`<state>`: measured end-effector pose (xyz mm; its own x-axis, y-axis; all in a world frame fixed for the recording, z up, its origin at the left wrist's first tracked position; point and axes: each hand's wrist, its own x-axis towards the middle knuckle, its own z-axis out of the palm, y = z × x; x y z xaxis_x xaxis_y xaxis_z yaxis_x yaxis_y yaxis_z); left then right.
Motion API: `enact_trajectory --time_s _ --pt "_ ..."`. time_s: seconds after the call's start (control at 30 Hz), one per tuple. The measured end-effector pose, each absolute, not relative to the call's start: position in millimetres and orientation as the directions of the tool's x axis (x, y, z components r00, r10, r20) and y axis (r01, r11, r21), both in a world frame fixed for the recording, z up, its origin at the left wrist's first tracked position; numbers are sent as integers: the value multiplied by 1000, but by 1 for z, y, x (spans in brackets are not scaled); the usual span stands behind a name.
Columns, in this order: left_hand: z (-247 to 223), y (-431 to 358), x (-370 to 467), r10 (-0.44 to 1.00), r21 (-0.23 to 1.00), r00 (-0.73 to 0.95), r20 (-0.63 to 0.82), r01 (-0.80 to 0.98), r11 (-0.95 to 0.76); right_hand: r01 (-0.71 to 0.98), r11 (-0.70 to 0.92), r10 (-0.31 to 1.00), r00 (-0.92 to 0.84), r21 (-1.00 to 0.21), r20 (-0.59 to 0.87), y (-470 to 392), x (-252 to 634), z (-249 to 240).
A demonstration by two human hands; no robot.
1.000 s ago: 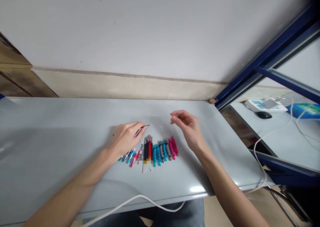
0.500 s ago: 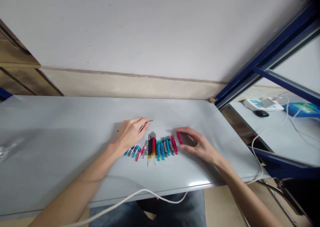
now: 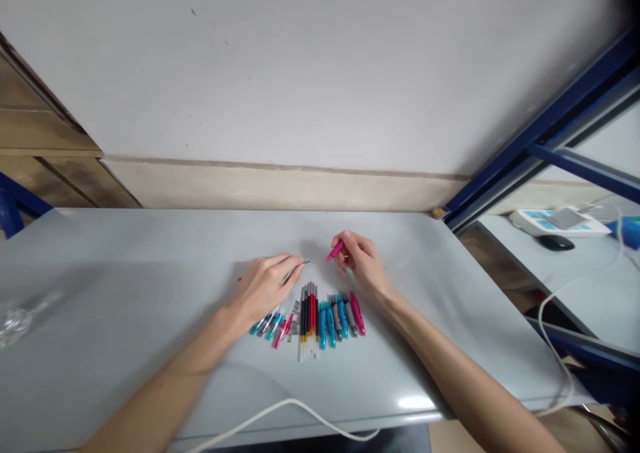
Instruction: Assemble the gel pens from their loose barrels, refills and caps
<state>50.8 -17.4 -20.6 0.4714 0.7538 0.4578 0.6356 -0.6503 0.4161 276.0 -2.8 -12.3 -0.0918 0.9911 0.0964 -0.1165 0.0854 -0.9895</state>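
Below a pale wall (image 3: 300, 73) stretches a grey table (image 3: 150, 240), a blue frame (image 3: 490, 166) at its right end, a white cable (image 3: 290, 403) crossing its near edge. Between the forearms lie coloured barrels (image 3: 331, 326), refills (image 3: 313, 313) and clear parts (image 3: 275, 326), the first two roughly upright in view, the last slanting. Beyond them, the right hand (image 3: 361, 261) pinches a pink barrel (image 3: 336, 250) tilted down-left toward the left hand (image 3: 270, 282), which grips and mostly hides a thin rod (image 3: 307, 262), nearly level, grey tip pointing right.
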Motion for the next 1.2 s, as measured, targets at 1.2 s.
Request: enact_trajectory --time_s 1.2 --pt "-25 -26 51 655 405 622 429 516 -755 385 697 717 -383 -605 582 -40 274 -18"
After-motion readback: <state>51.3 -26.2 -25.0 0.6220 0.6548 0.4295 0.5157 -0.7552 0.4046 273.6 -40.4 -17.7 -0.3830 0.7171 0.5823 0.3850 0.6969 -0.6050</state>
